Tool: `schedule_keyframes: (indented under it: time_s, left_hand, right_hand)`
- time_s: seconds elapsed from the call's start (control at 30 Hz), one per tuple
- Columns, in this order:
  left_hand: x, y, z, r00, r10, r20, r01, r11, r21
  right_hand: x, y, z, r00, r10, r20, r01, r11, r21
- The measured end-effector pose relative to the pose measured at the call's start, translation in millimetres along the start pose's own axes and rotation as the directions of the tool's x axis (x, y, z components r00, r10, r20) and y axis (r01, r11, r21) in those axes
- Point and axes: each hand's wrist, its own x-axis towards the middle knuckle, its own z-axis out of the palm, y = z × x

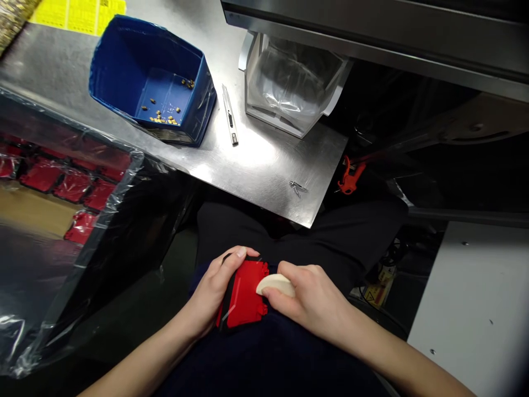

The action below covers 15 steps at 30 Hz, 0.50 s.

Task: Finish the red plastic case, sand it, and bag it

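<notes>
Above my lap, my left hand (219, 284) is closed around the left side of a flat red plastic part (247, 295) with a black border. Small red lugs stick out along the part's right edge. My right hand (308, 295) pinches a cream-coloured pad with a rounded edge (278, 285) between thumb and fingers. The pad's tip meets or overlaps the right edge of the red part; whether it presses on it I cannot tell. My right palm hides the rest of the pad.
On the metal table (264, 176) are a blue bin (194, 94) holding small brass pieces, a utility knife (230, 118), nail clippers (297, 188) and a light bin with clear plastic (289, 77). Left stands a plastic-lined box (136, 182) of red parts. An orange air gun (351, 176) hangs right.
</notes>
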Motion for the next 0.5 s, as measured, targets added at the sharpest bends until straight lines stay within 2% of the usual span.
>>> schedule_keyframes:
  time_s: [0.13,0.5]
  left_hand:
    - [-0.1,-0.4,-0.2,1.000,0.005,0.006,-0.005,1.000,-0.010]
    - [-0.3,-0.7,-0.7,1.000,-0.017,0.009,0.018,0.997,-0.080]
  right_hand:
    - [-0.8,-1.3,0.1,0.999,-0.026,0.045,0.025,0.999,0.021]
    - [4.4,0.5,-1.1,1.000,-0.017,-0.010,0.017,0.997,-0.072]
